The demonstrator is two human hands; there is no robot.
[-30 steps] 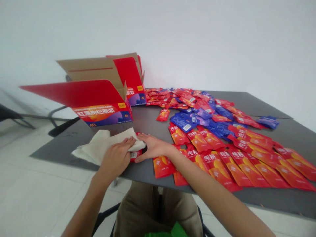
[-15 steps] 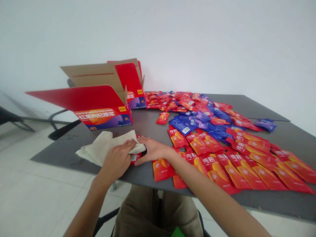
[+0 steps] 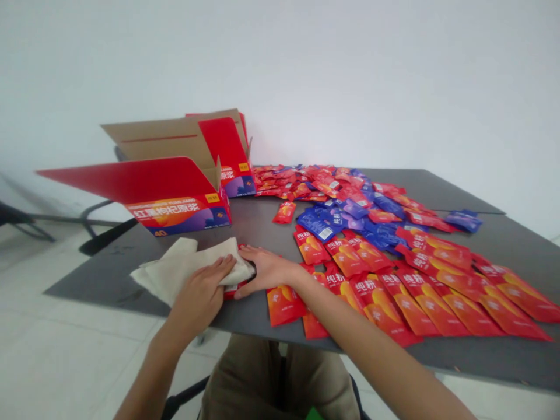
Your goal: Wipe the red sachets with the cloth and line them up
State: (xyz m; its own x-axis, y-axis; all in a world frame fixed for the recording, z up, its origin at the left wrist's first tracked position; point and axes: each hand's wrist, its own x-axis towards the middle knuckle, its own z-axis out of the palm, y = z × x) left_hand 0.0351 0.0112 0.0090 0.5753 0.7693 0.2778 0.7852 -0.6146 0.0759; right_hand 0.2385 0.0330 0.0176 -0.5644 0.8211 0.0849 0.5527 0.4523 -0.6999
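My left hand (image 3: 205,293) presses a folded cream cloth (image 3: 168,269) down on a red pouch (image 3: 230,291), its fingers close together on the cloth. Most of that pouch is hidden under the cloth; a little of its red edge shows. My right hand (image 3: 268,269) holds the pouch at its right end, fingers at the far edge and thumb at the near edge. Just right of this hand begin rows of overlapping red-orange pouches (image 3: 370,300), lying flat near the table's front edge.
Two open red-and-purple cartons (image 3: 184,213) stand at the back left, flaps raised. Behind the rows lies a heap of red and blue pouches (image 3: 324,184). A single red pouch (image 3: 284,212) lies apart on the grey table (image 3: 258,224). A wall rises behind.
The view has shifted slightly. My left hand and the cloth have slid a little, and the cloth now covers the barcode patch on the pouch. My right hand keeps its place.
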